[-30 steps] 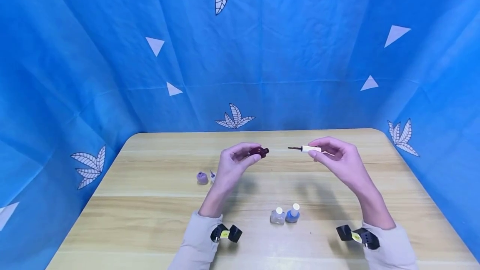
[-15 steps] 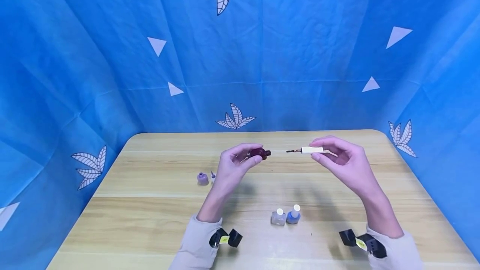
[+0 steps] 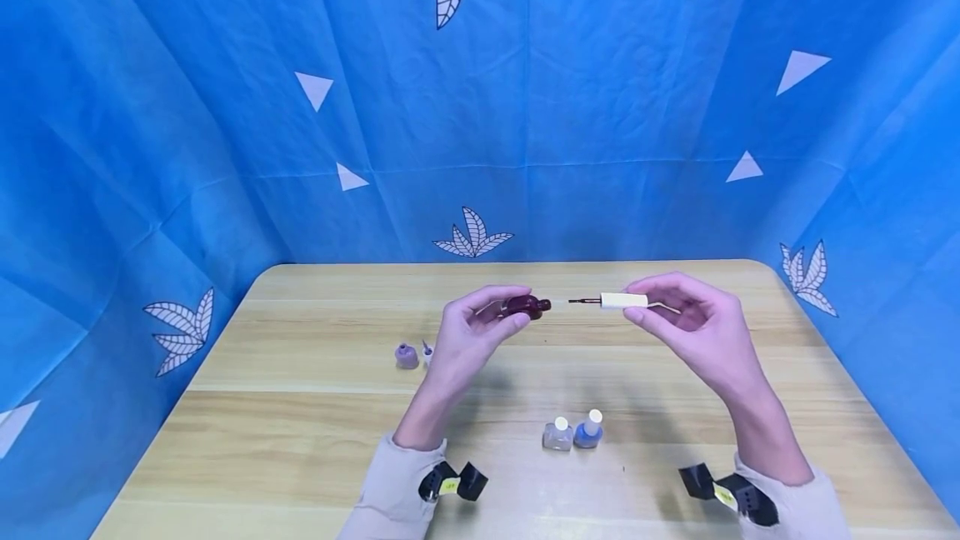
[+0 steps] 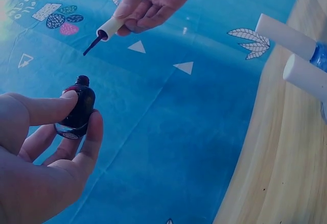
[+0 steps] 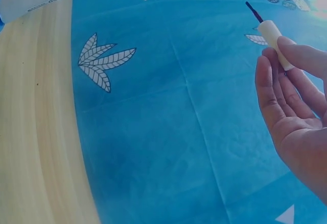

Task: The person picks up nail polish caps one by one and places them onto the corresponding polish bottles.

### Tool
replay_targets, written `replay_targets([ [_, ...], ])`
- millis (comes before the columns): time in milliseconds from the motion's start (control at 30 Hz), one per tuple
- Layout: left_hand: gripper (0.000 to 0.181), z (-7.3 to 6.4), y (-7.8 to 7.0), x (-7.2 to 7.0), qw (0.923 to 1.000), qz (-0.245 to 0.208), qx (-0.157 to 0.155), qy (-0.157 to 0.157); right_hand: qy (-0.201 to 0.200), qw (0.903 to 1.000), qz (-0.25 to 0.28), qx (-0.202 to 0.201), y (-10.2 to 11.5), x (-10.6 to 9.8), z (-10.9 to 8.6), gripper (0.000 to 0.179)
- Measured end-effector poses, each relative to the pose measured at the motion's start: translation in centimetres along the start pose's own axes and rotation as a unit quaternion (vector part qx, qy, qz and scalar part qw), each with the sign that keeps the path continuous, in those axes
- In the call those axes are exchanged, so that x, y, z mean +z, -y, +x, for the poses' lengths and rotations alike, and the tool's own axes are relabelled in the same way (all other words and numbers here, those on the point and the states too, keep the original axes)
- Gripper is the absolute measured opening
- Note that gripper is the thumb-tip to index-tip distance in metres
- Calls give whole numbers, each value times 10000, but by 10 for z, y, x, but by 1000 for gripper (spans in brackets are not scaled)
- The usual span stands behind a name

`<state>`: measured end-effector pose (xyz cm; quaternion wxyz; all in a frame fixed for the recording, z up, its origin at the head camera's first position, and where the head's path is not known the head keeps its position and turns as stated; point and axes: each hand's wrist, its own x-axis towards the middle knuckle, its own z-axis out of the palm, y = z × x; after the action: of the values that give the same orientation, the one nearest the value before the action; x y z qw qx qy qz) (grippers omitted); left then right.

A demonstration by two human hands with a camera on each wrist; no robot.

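Closer now yet apart, the left hand pinches one dark bottle, the right hand one brush.

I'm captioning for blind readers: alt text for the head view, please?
A left hand holds an uncapped dark red bottle, a right hand a white cap, its brush pointing toward the bottle's neck across a gap. On the wooden table stand a pale bottle and a blue bottle, both white-capped; an uncapped purple bottle is farther left.
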<state>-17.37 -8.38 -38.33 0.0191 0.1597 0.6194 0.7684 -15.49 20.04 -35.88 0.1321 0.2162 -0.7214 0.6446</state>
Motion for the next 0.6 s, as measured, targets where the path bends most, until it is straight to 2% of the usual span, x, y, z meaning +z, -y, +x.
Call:
replay_targets([
  [267, 31, 1, -1, 4, 9999, 39, 92, 56, -13, 9997, -254, 42, 5, 2, -1, 28],
  [467, 30, 0, -1, 5, 9999, 5, 144, 81, 207, 9996, -80, -162, 2, 3, 0, 29],
  [600, 30, 0, -1, 5, 9998, 10, 157, 132, 261, 9993, -225, -111, 1, 4, 1, 29],
])
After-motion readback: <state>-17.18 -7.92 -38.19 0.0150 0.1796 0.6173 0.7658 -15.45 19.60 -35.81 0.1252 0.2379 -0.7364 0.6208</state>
